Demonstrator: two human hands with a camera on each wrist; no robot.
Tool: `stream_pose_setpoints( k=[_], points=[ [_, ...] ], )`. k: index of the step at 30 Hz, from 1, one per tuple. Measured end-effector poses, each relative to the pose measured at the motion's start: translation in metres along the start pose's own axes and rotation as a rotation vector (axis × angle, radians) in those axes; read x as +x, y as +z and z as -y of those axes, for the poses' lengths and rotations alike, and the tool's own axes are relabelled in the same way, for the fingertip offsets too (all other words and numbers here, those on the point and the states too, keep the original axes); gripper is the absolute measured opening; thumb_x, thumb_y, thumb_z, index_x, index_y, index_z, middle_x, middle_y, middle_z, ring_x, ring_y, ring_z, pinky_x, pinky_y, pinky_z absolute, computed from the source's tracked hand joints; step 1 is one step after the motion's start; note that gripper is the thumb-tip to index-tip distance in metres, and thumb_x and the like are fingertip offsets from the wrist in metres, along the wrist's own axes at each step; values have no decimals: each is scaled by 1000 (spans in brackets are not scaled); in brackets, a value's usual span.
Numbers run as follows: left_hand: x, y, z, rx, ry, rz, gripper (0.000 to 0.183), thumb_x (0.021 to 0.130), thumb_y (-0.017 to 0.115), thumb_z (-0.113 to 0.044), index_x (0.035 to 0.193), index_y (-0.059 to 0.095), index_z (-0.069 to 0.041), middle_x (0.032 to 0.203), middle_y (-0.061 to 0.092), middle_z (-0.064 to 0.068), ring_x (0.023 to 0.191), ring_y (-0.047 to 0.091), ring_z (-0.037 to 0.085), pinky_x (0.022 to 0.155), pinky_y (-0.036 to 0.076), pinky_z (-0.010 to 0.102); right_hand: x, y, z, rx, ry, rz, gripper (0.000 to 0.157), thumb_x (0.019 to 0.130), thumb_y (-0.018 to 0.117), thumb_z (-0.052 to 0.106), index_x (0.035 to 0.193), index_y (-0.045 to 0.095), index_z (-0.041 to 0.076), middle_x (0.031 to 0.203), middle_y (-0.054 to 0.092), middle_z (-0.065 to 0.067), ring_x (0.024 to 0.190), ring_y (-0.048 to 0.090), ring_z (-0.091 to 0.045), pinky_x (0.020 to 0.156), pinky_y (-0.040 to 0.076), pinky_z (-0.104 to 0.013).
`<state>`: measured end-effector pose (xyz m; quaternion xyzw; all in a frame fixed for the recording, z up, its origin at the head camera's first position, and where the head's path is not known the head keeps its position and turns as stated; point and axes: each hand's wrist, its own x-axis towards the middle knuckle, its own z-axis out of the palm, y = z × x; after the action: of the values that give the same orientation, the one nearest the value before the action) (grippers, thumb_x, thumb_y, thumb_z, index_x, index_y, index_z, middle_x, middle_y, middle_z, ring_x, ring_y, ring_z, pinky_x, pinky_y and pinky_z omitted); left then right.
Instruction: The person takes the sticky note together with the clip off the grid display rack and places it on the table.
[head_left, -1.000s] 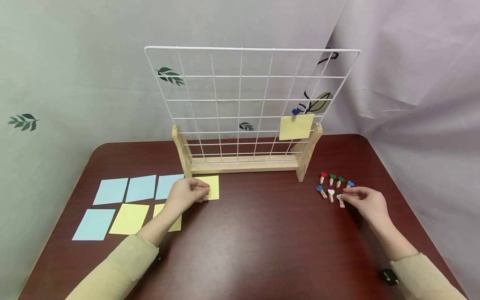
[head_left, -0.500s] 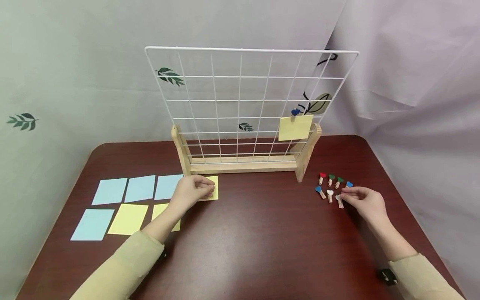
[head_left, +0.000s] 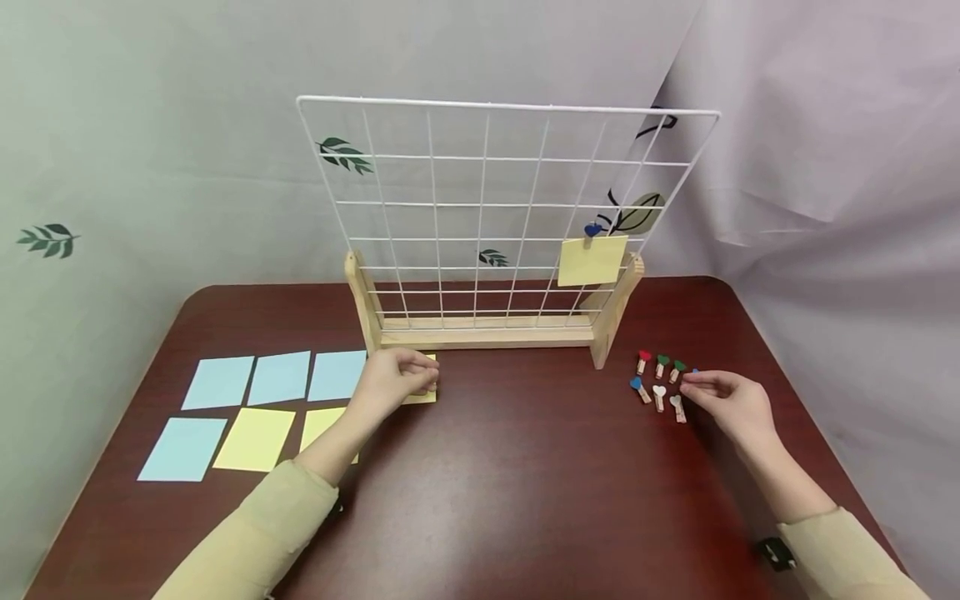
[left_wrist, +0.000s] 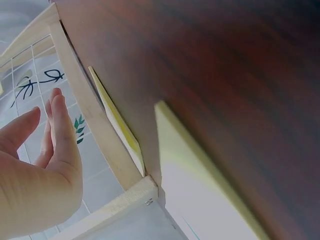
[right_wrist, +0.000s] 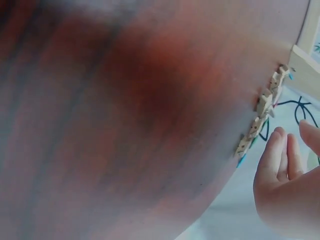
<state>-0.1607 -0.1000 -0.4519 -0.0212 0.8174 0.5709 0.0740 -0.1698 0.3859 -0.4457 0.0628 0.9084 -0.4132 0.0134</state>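
My left hand point(head_left: 392, 383) is over a yellow sticky note point(head_left: 422, 399) beside the grid stand's left foot, hiding most of it. In the left wrist view thumb and fingers point(left_wrist: 62, 135) are apart with nothing between them. Over at the right, my right hand point(head_left: 737, 408) is above small wooden clothespins with heart tops, largely covering a blue-heart one point(head_left: 695, 372). A white-heart clothespin point(head_left: 678, 408) lies just left of its fingertips. The right wrist view shows a gap between that thumb and the fingers point(right_wrist: 272, 155). Whether either hand touches anything is unclear.
A white wire grid point(head_left: 480, 204) stands in a wooden base point(head_left: 487, 337). One yellow note point(head_left: 591, 262) hangs there by a blue-heart clothespin point(head_left: 592, 230). Blue notes point(head_left: 217, 383) and yellow notes point(head_left: 255, 439) lie at left; more clothespins point(head_left: 643, 362) lie in rows at right.
My left hand has shifted right, covering more of the yellow note. My right hand stays almost in place, now hiding most of the blue-heart clothespin. The head view has tilted slightly.
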Motion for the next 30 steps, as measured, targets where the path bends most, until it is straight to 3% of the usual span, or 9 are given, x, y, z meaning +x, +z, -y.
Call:
stream_pose_setpoints(
  k=[4, 10, 19, 27, 30],
  points=[
    [1, 2, -1, -12, 3, 8, 20, 98, 70, 1, 110, 74, 16, 96, 79, 29, 81, 82, 27, 72, 67, 26, 1, -1, 6, 13, -14, 1, 40, 98, 79, 19, 124, 72, -10, 80, 66, 40, 75, 61, 22, 68, 51, -5],
    [2, 5, -5, -8, -3, 7, 20, 98, 70, 0, 111, 74, 15, 95, 80, 26, 83, 82, 28, 75, 68, 28, 4, -1, 18, 24, -53, -1, 38, 97, 79, 17, 123, 73, -9, 80, 68, 39, 77, 63, 22, 69, 50, -5],
    [6, 12, -11, -39, 2, -1, 20, 98, 72, -1, 112, 75, 13, 95, 81, 25, 81, 81, 19, 75, 67, 27, 9, 0, 40, 16, -99, 14, 36, 98, 78, 18, 124, 74, -6, 81, 67, 40, 74, 65, 14, 62, 52, -14],
    [13, 29, -22, -51, 26, -6, 19, 97, 73, -1, 110, 76, 12, 96, 81, 24, 83, 82, 23, 77, 68, 31, 17, 0, 61, 28, -159, 34, 35, 99, 76, 18, 125, 74, -5, 82, 68, 40, 65, 62, 9, 49, 50, -21],
    [16, 37, -28, -53, 33, 1, 18, 97, 73, -1, 110, 76, 11, 97, 81, 25, 85, 82, 24, 77, 68, 30, 20, -2, 68, 20, -176, 35, 34, 99, 77, 18, 125, 74, -4, 83, 67, 41, 70, 64, 15, 54, 52, -16]
  ],
)
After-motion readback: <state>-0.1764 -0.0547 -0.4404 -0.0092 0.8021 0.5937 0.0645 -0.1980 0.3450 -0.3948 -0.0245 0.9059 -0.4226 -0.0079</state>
